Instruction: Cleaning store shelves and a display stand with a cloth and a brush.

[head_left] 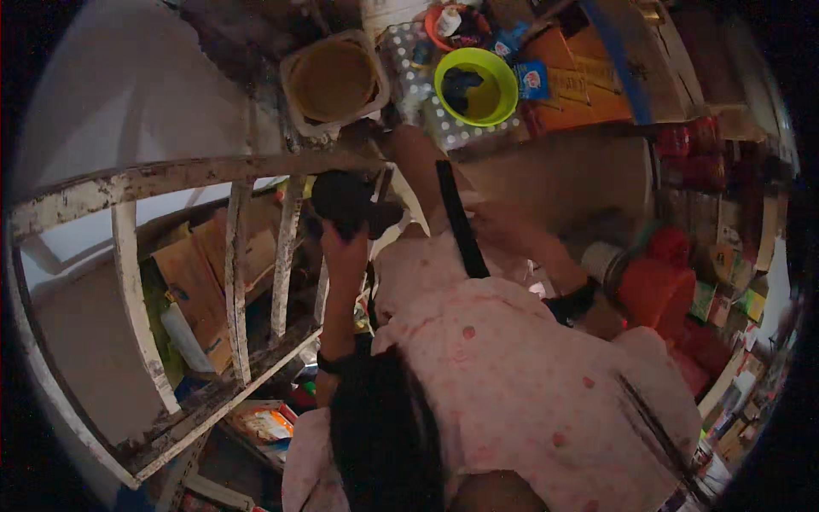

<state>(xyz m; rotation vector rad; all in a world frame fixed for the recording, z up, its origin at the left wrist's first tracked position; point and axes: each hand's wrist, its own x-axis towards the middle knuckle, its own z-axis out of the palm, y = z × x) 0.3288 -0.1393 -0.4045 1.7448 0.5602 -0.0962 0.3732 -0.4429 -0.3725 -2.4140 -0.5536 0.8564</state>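
Note:
My left hand [345, 239] is raised beside a worn white wooden rail frame. Its fingers are wrapped round a dark rounded object [341, 200] with a part sticking out to the right; the dim light hides what kind it is. My right hand [546, 260] reaches forward on the right, above a wrist with a black band [570, 305]. It is too dark and blurred there to make out its fingers or anything in them. A black strap [461, 222] runs across in front of my pink dotted clothing [512, 375].
The peeling wooden frame [128, 188] slants along the left, cartons [196, 256] behind its bars. Ahead stand a square tub [328, 81] and a lime-green bowl [490, 98] with something dark in it. Orange boxes [589, 81] are at far right; a red thing [657, 290] lies nearer.

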